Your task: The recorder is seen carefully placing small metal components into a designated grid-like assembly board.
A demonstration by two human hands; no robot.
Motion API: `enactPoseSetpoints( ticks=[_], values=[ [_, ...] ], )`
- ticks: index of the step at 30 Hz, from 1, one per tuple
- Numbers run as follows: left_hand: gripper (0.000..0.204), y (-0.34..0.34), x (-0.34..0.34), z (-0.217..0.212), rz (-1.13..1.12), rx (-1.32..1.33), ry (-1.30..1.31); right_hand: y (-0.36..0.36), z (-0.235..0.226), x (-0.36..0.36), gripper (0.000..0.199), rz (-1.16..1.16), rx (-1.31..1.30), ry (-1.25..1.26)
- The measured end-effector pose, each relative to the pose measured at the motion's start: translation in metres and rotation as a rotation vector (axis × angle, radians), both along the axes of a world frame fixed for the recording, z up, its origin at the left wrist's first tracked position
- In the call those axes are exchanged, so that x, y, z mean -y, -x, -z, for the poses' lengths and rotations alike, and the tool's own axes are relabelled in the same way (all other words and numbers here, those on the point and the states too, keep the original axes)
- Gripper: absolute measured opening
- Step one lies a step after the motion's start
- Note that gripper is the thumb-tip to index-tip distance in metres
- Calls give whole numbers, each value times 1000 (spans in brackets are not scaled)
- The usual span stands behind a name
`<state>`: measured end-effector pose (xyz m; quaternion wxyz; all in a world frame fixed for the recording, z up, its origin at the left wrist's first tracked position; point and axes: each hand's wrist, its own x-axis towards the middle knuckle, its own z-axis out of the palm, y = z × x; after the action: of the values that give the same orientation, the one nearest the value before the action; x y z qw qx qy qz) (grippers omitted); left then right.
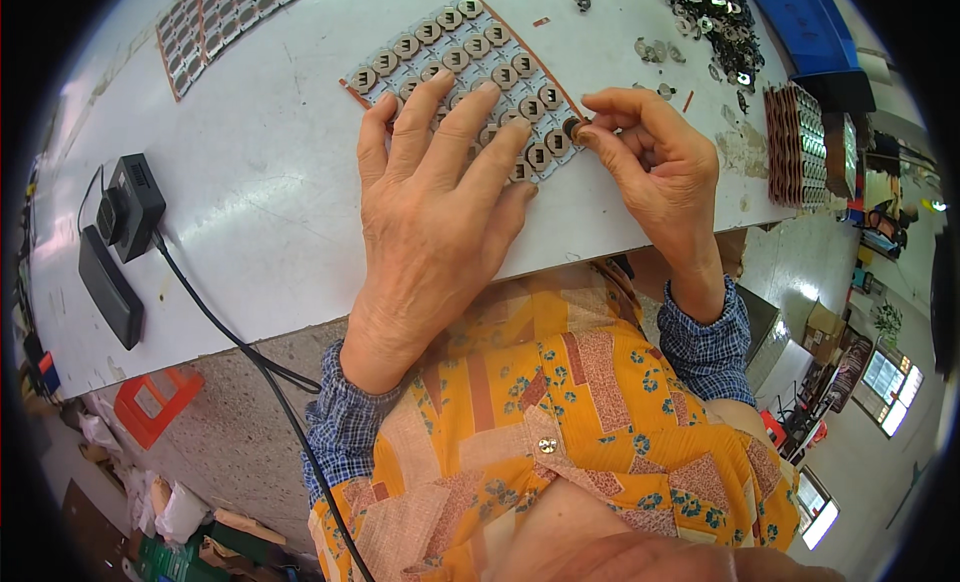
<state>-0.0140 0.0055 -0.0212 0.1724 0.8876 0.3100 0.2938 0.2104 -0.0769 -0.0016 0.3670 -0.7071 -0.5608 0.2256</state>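
A panel of small circuit boards (440,42) lies on the white table, with rows of round metal parts that look like coin-cell holders. My left hand (430,182) rests flat across the panel's near part, fingers spread, hiding several of the round parts. At the panel's right edge, the thumb and forefinger of my right hand (655,152) pinch together. Between their tips shows a small dark round part (572,127), mostly covered by the fingers; its exact kind I cannot make out.
Loose metal parts (705,22) are heaped at the far right, near a blue bin (800,22). Stacked panels (795,147) stand at the table's right edge. Another panel (225,22) lies far left. A black device (138,207) with a cable (215,322) sits at the left.
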Motion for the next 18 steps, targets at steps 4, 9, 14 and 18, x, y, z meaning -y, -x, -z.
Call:
enactPoseSetpoints(
  ticks=[4, 9, 14, 18],
  values=[
    [46, 0, 0, 0, -4, 0, -3, -2, 4, -1, 18, -62, 81, -57],
    [47, 0, 0, 0, -8, -3, 4, -11, 9, -4, 19, -123, 36, -68],
    [47, -1, 1, -1, -11, -6, 0, -19, 2, -10, 20, -216, -86, -50],
    [45, -2, 0, -2, -15, -1, -8, -16, -5, -13, 16, -188, -14, 7]
  ],
)
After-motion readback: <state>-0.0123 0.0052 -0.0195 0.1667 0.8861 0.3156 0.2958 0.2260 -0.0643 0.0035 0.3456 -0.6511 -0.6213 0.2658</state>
